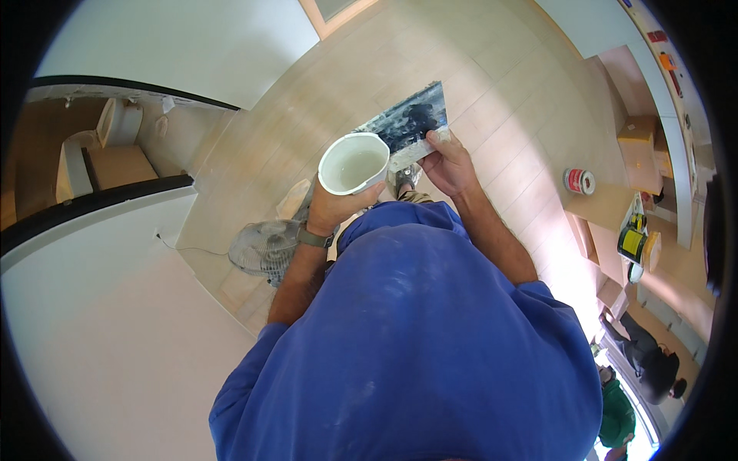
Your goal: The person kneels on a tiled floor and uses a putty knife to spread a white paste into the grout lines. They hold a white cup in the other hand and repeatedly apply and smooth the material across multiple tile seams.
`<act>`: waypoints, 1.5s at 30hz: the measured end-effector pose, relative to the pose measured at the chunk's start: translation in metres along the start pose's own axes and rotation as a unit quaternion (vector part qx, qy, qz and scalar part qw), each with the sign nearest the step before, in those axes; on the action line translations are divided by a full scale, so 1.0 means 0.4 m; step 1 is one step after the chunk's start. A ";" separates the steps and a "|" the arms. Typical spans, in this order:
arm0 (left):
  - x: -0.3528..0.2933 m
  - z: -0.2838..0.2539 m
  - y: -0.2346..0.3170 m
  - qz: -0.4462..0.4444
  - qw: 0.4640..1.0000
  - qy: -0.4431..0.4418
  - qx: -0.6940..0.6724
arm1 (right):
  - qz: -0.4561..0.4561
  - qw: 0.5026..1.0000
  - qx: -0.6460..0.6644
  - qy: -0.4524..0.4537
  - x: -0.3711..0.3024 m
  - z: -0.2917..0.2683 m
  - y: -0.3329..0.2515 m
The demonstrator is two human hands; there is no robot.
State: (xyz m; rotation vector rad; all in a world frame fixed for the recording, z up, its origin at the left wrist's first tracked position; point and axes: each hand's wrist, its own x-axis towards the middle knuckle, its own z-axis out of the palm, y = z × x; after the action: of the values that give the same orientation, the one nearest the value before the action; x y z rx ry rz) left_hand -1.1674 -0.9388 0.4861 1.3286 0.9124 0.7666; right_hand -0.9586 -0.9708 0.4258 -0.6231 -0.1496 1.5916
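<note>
The beige floor [492, 84] spreads beyond and beneath both grips, and the blue shirt [430, 338] fills the space nearer the body. Both forearms reach forward with elbows bent, bringing the hands close together ahead of the belly. To the left of the left grip, a wire-guarded fan [264, 247] stands low, partly covered by the forearm. The right hand [452, 163] pinches a wide, smeared blade [407, 115] by its pale near edge, thumb on top; the blade slants up and away leftward from that grip. The left hand [338, 206] is closed around a white tub [337, 150], its mouth tipped toward the viewer. The tub's rim hides the blade's lower left part. The left hand's far fingers are hidden, and the tub's pale contents are hard to make out.
</note>
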 end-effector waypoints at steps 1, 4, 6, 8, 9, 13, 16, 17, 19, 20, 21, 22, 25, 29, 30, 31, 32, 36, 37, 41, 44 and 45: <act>0.001 0.000 0.004 -0.004 1.000 0.002 -0.008 | 0.004 1.000 0.001 -0.005 0.003 -0.001 -0.001; 0.003 -0.007 -0.006 0.014 1.000 0.012 -0.001 | 0.032 0.999 0.017 -0.032 0.010 0.006 -0.011; 0.002 -0.013 -0.002 0.022 1.000 0.019 0.006 | 0.036 0.998 -0.016 -0.054 0.020 -0.008 -0.013; -0.013 -0.027 -0.002 0.024 1.000 0.011 0.001 | 0.013 0.998 -0.045 -0.042 0.026 0.004 -0.010; -0.026 -0.037 0.001 0.023 1.000 0.000 -0.005 | -0.011 0.998 -0.056 -0.020 0.033 0.015 -0.015; -0.048 -0.068 0.009 0.046 0.998 -0.005 0.037 | -0.109 0.950 -0.285 0.073 0.063 0.066 -0.070; -0.059 -0.072 -0.009 0.054 0.996 -0.006 0.065 | -0.157 0.835 -0.523 0.064 0.052 0.077 -0.125; -0.059 -0.074 -0.002 0.047 0.997 -0.012 0.054 | -0.139 0.789 -0.599 -0.011 0.044 0.102 -0.131; -0.063 -0.092 -0.004 0.065 0.995 -0.012 0.074 | -0.028 0.813 -0.578 -0.066 0.038 0.118 -0.088; -0.059 -0.095 -0.015 0.093 0.990 -0.002 0.102 | -0.053 0.800 -0.587 -0.109 0.041 0.125 -0.060; -0.053 -0.087 -0.014 0.090 0.992 -0.008 0.086 | -0.041 0.791 -0.596 -0.130 0.040 0.131 -0.042; -0.047 -0.082 -0.010 0.086 0.993 -0.009 0.077 | -0.030 0.783 -0.601 -0.157 0.036 0.134 -0.029; -0.034 -0.051 0.013 0.086 0.995 -0.022 0.055 | -0.055 0.763 -0.616 -0.189 0.008 0.127 -0.005; -0.019 -0.056 0.009 0.100 0.991 -0.050 0.075 | -0.064 0.770 -0.617 -0.149 0.006 0.124 0.008; -0.017 -0.055 0.007 0.101 0.990 -0.058 0.073 | -0.062 0.770 -0.619 -0.143 0.009 0.116 0.014; -0.016 -0.056 0.005 0.106 0.990 -0.060 0.077 | -0.061 0.769 -0.621 -0.139 0.016 0.113 0.020; -0.014 -0.057 0.002 0.110 0.989 -0.062 0.080 | -0.059 0.769 -0.622 -0.135 0.022 0.113 0.023; -0.017 -0.050 0.008 0.113 0.988 -0.073 0.074 | -0.063 0.786 -0.607 -0.096 0.025 0.120 0.018; -0.023 -0.053 0.006 0.123 0.987 -0.060 0.083 | -0.063 0.798 -0.593 -0.084 0.025 0.121 0.018; -0.047 -0.070 -0.001 0.116 0.989 -0.026 0.089 | -0.112 0.822 -0.557 -0.042 0.022 0.111 0.020; -0.055 -0.062 0.025 0.088 0.993 -0.012 0.077 | -0.101 0.880 -0.462 -0.048 0.021 0.095 0.017; -0.056 -0.053 0.032 0.080 0.994 -0.007 0.073 | -0.095 0.877 -0.469 -0.049 0.016 0.093 0.012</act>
State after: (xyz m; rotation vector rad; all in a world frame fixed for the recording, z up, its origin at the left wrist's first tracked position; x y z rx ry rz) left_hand -1.1960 -0.9474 0.5011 1.5487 0.8710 0.8255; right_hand -0.9804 -0.9554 0.4529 -1.2217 -1.0715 1.2912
